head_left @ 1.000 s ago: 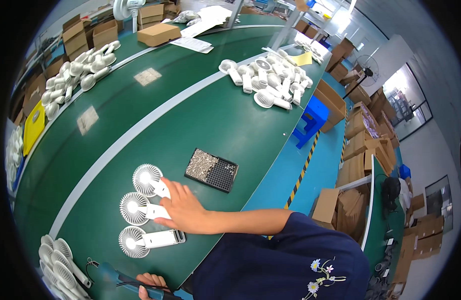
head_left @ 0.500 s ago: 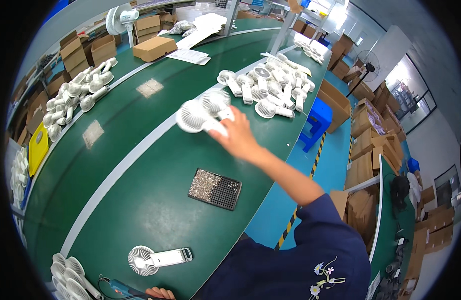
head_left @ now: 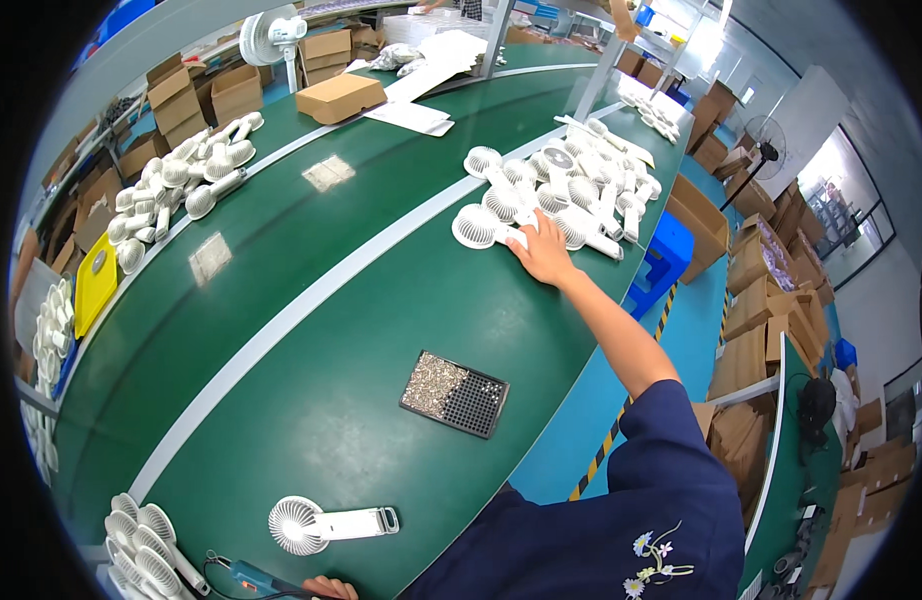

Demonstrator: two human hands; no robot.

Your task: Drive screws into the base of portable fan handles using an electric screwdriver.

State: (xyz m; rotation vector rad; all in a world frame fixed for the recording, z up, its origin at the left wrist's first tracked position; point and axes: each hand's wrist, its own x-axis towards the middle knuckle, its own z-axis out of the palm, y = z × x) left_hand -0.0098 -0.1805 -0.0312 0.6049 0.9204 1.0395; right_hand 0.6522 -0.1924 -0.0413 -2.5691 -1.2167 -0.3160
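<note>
My right hand [head_left: 544,252] reaches far across the green table [head_left: 311,330] and lies on the handles of two white hand-held fans [head_left: 478,226] at the near edge of a pile of the same fans [head_left: 571,185]. Both fans rest on the table top. Only the fingertips of my left hand [head_left: 328,588] show at the bottom edge, beside a blue power tool [head_left: 249,577]; whether they grip it is hidden. A single white fan [head_left: 326,523] lies flat just above that hand.
A black tray of small screws [head_left: 453,392] sits mid-table near the front edge. White fan heads [head_left: 141,545] are stacked at lower left, more fans [head_left: 181,185] at far left. A cardboard box [head_left: 341,97] lies beyond. A blue crate [head_left: 671,262] stands off the right edge.
My right hand took two of the three fans from the near left, carried them across the table and set them down at the far pile. One fan stays near me.
</note>
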